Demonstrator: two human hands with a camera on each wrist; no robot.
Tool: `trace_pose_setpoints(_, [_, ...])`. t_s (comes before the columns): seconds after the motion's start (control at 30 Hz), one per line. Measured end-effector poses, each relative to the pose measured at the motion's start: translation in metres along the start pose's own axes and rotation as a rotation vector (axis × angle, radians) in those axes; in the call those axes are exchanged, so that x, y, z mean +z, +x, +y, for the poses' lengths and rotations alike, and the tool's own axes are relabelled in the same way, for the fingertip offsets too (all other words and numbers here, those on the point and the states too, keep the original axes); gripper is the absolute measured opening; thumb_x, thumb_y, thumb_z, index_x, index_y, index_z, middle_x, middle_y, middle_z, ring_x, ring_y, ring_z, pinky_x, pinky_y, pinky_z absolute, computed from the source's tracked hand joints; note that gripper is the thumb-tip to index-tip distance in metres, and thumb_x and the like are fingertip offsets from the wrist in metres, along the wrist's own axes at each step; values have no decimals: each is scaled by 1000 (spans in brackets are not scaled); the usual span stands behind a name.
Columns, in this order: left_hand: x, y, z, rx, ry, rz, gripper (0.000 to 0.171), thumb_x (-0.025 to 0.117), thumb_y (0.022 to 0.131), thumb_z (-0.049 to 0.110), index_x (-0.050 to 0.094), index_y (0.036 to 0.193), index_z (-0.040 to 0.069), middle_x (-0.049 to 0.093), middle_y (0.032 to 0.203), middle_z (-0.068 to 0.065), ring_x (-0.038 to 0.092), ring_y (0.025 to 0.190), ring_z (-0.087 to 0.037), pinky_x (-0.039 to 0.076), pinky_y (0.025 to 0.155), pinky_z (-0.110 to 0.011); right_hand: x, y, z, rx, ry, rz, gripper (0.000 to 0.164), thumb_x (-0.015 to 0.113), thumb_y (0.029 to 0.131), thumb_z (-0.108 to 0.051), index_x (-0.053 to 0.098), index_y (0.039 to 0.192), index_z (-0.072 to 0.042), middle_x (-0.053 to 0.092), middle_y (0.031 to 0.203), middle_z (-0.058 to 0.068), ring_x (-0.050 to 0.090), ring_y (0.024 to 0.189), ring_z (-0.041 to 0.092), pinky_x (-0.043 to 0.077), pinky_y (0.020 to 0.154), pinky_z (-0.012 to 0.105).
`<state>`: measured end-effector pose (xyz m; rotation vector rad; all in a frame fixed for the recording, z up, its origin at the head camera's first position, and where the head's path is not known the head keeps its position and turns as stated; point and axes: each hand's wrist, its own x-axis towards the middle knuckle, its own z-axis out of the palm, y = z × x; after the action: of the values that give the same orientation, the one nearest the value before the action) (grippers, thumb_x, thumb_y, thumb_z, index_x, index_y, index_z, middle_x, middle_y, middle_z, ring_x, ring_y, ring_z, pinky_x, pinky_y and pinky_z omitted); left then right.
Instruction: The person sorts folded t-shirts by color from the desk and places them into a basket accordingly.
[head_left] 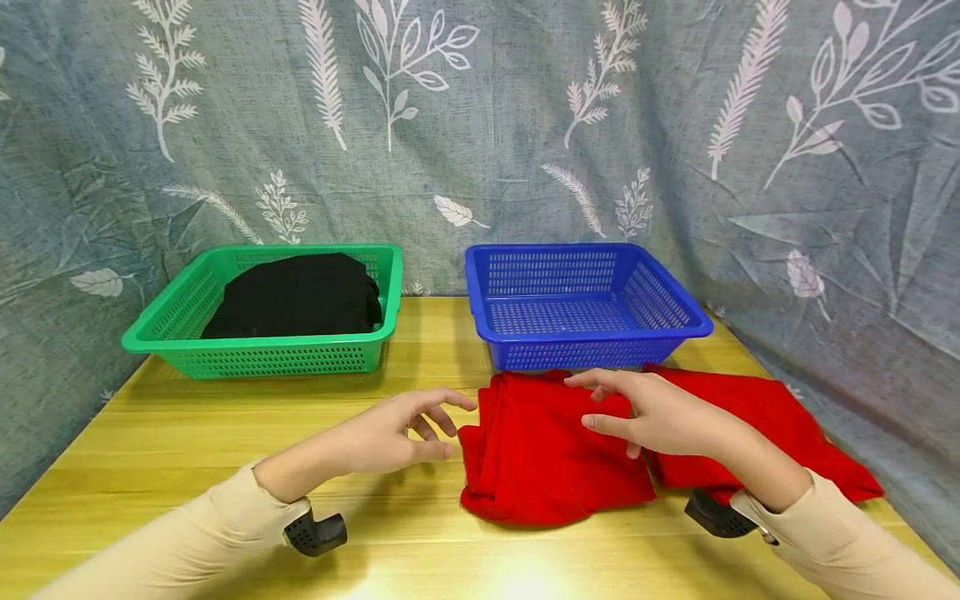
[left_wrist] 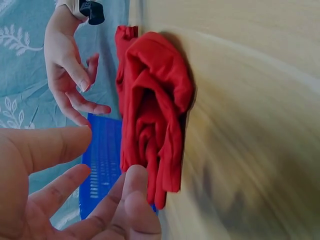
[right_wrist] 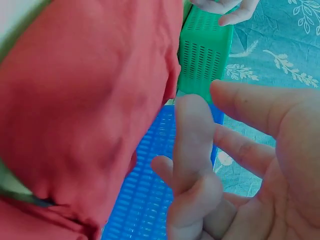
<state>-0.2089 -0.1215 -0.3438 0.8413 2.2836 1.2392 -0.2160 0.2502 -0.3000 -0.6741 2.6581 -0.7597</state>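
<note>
Head view — right grip [head_left: 648, 412] hovers over folded red cloth [head_left: 543, 458].

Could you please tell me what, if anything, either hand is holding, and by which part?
Nothing is held: the bare left hand and bare right hand are both empty, near a folded red cloth.

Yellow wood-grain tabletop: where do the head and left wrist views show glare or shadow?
Head view: whitish glare on the tabletop at the bottom edge, below the folded red cloth, soft shadow below the left hand; left wrist view: blurry shadows, lower right.
</note>
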Motion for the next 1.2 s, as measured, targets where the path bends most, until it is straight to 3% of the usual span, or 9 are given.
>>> trace_pose_setpoints(0.23, [11,6,1,-11,-12,-20,53,72,102,14,56,153,15,65,136,-19,73,106,-23,61,87,-37,7,-7,4,42,-7,-21,59,74,103,-35,54,156,-15,72,116,9,68,54,21,58,65,29])
trace_pose_setpoints(0.47, [18,10,2,-17,-22,-31,51,73,101,13,59,150,18,67,128,-15,73,104,-21,62,83,-40,16,-7,10,65,10,-70,58,76,101,-36,57,153,-17,70,118,9,66,49,21,57,70,27])
trace_pose_setpoints(0.77, [20,11,1,-63,-20,-42,51,75,101,15,60,148,23,66,127,-10,70,103,-21,59,79,-36,20,-1,11,47,54,-109,55,75,102,-36,60,151,-17,68,107,6,62,46,24,56,54,33])
trace_pose_setpoints(0.97, [17,7,-3,-82,-33,-43,50,75,100,15,61,147,21,65,123,-11,69,98,-22,55,74,-33,25,4,3,50,63,-137,55,76,101,-35,61,152,-21,66,110,6,62,47,22,56,54,33])
trace_pose_setpoints(1.2, [10,-3,-6,-92,-35,-62,48,75,101,17,60,146,20,64,125,-11,68,102,-23,57,80,-37,32,6,-5,65,120,-167,53,77,101,-35,62,150,-24,67,123,9,62,48,25,59,55,39])
